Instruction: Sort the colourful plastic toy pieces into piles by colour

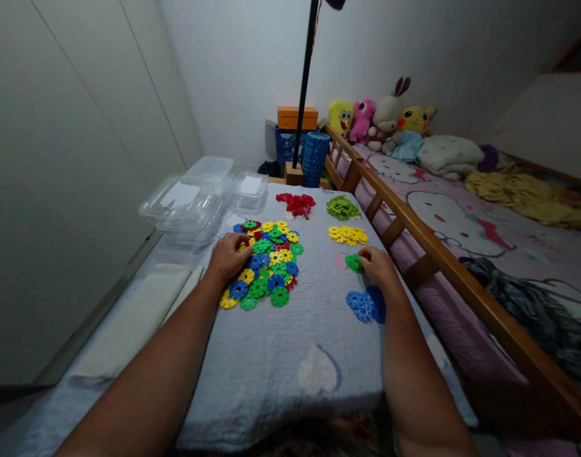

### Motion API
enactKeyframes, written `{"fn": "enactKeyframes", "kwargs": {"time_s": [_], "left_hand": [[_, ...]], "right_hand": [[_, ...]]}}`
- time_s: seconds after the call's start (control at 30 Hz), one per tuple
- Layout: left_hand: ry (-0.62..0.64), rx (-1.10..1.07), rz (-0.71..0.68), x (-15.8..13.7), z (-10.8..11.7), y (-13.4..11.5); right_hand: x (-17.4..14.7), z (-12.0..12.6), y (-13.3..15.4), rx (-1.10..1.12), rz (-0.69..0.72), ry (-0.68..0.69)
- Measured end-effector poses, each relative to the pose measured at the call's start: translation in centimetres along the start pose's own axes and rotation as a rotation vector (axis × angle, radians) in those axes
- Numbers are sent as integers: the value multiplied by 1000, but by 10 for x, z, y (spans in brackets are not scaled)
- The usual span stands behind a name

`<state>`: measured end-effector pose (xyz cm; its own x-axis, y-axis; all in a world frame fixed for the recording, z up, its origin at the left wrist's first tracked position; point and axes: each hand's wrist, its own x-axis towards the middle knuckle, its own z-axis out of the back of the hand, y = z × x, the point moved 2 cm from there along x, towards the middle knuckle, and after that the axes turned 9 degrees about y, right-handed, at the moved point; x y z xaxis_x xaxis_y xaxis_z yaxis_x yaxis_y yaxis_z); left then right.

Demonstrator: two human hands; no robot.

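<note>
Four heaps look sorted: red (297, 205), lime (342, 208), yellow (348, 235), blue (364, 306) | mixed heap (266, 266) at left, seemingly much remaining | right hand (376, 261): fingertips pinching green disc (353, 262) | left hand (228, 257): fingers bent, pinch can't tell

Dim, cool room light leaves the wall (242, 76) beyond the cloth-covered table (256, 362) a muted grey. Clear plastic boxes (197, 206) at the table's far left catch soft glare; under its near edge — deep shadow. Wide-angle stretch slants the pale panels (80, 158) left of the table and the wooden bed rail (409, 222) right of it — fine detail looks soft.
</note>
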<state>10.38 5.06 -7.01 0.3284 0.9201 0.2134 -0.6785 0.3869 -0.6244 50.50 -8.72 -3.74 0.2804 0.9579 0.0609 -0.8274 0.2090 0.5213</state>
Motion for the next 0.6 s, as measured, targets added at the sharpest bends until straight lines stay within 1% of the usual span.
{"fn": "enactKeyframes", "kwargs": {"time_s": [0.2, 0.3, 0.37, 0.43, 0.53, 0.6], "left_hand": [[-2, -1, 6, -1, 0, -2], [9, -1, 17, -2, 2, -5], [12, -3, 26, -2, 3, -7], [12, -7, 30, -2, 3, -7], [11, -15, 22, -2, 3, -6], [11, -16, 17, -2, 3, -6]], "right_hand": [[1, -1, -5, -172, -32, -59], [2, -3, 3, -197, 9, -102], [2, -10, 17, -163, 87, -112], [-1, -21, 36, -113, 208, -82], [-9, -43, 71, -58, 393, 37], [-17, -58, 91, -56, 465, 118]]}}
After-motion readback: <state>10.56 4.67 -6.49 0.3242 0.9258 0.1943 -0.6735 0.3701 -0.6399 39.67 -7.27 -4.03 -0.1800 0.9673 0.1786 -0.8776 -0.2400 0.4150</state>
